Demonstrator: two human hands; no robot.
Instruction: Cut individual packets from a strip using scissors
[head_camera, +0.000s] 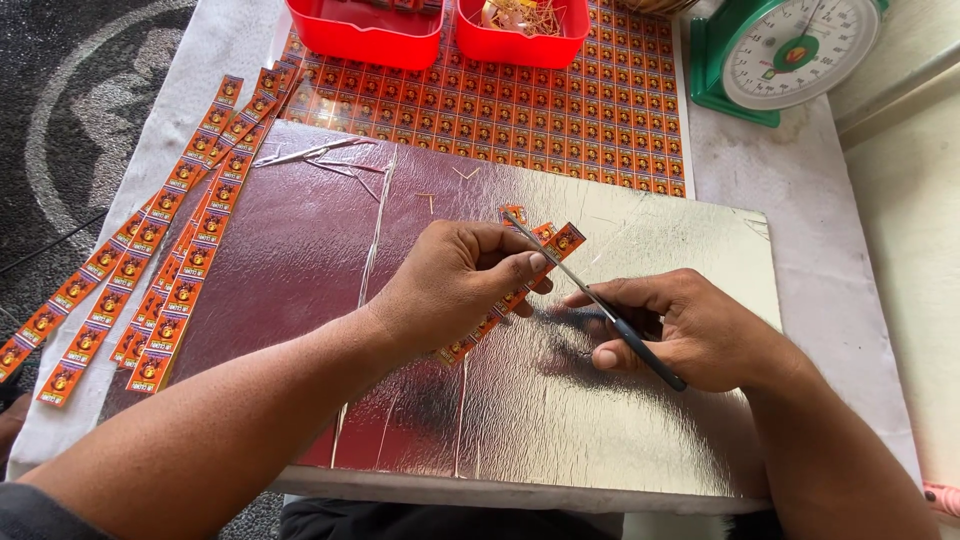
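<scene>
The left hand pinches a strip of orange labels over the foil-covered board. The right hand has its grip closed on scissors, blades at the strip's end. Cutting is underway, it seems; the next snip needs the blades lined up between labels.

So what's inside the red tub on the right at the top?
The right red tub holds a loose tangle of thin pale sticks or strips. Its top is cut off by the frame and its wall hides the bottom, so anything deeper can't be seen.
</scene>
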